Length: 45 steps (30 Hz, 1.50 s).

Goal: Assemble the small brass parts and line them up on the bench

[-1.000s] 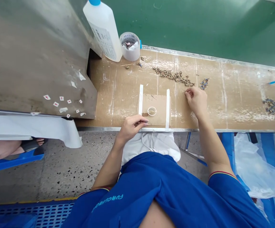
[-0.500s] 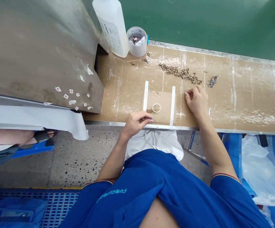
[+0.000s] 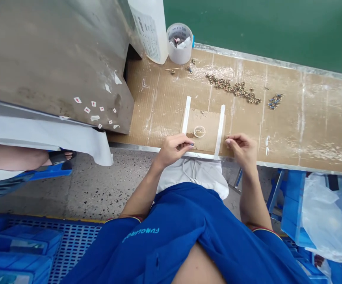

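My left hand is pinched at the front edge of a taped cardboard square. A tiny part with a bluish tip shows between its thumb and finger. My right hand, also pinched, hovers just right of the square; whatever its fingertips hold is too small to name. On the square sits a small round cup with a thin pale strand across it. Farther back lies a long heap of small brass-coloured parts. To its right is a smaller group of blue-and-brass parts.
A white bottle and a tape roll holding scraps stand at the back left. Beside them lies a thin stick. A metal housing bounds the left side. Another person's arm shows at far left.
My right hand has moved from beside the brass-coloured heap toward me and the cardboard square. My left hand keeps its pinch at the square's edge. The view has shifted slightly.
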Each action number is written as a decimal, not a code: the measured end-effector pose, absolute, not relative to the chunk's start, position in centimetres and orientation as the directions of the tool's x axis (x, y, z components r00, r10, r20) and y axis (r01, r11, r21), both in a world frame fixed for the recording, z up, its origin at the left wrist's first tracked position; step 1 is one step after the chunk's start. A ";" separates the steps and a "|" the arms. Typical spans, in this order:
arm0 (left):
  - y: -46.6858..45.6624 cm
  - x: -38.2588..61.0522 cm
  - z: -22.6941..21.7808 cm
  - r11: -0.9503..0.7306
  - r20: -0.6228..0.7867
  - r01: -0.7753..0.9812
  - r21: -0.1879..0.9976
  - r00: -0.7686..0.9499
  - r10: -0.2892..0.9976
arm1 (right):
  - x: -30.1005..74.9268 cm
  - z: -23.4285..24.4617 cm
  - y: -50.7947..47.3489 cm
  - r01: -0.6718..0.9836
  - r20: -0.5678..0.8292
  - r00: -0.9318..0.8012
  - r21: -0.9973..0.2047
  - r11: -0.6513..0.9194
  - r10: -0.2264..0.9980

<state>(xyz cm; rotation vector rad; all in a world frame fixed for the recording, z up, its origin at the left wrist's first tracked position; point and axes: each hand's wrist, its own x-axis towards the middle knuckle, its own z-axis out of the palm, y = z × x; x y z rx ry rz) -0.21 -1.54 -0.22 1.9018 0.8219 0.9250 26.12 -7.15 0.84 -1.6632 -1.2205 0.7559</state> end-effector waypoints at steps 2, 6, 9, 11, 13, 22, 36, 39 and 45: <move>-1.6 -0.2 -0.3 -0.459 0.303 0.196 0.867 0.523 0.796 | 24.0 0.9 -8.3 0.309 0.004 0.304 -0.946 -0.095 0.953; -1.8 0.1 -0.6 -0.512 0.343 0.202 0.835 0.535 0.772 | 20.1 0.7 -9.0 0.144 -0.051 0.289 -0.985 -0.096 0.956; -1.9 0.2 -0.7 -0.525 0.351 0.217 0.823 0.533 0.770 | 18.2 0.5 -8.7 0.060 -0.084 0.315 -0.992 -0.108 0.945; -1.9 0.3 -0.7 -0.532 0.356 0.222 0.817 0.532 0.768 | 17.6 0.3 -8.4 0.033 -0.087 0.332 -0.994 -0.104 0.939; -1.9 0.3 -0.7 -0.541 0.368 0.213 0.814 0.531 0.763 | 17.3 0.3 -8.2 0.023 -0.085 0.329 -0.995 -0.099 0.940; -1.9 0.3 -0.5 -0.527 0.358 0.183 0.830 0.548 0.756 | 17.5 0.2 -8.2 0.021 -0.123 0.228 -0.991 -0.131 0.966; -1.7 0.0 -1.3 -0.603 0.408 0.181 0.777 0.585 0.701 | 18.1 0.6 -7.8 0.130 -0.144 0.053 -0.980 -0.150 0.988; -1.8 0.0 -1.4 -0.602 0.403 0.177 0.779 0.594 0.697 | 18.0 0.4 -7.8 0.156 -0.125 0.023 -0.980 -0.127 0.992; -1.8 -0.1 -1.4 -0.572 0.377 0.170 0.802 0.599 0.707 | 17.3 0.1 -7.9 0.200 -0.056 0.069 -0.977 -0.069 0.996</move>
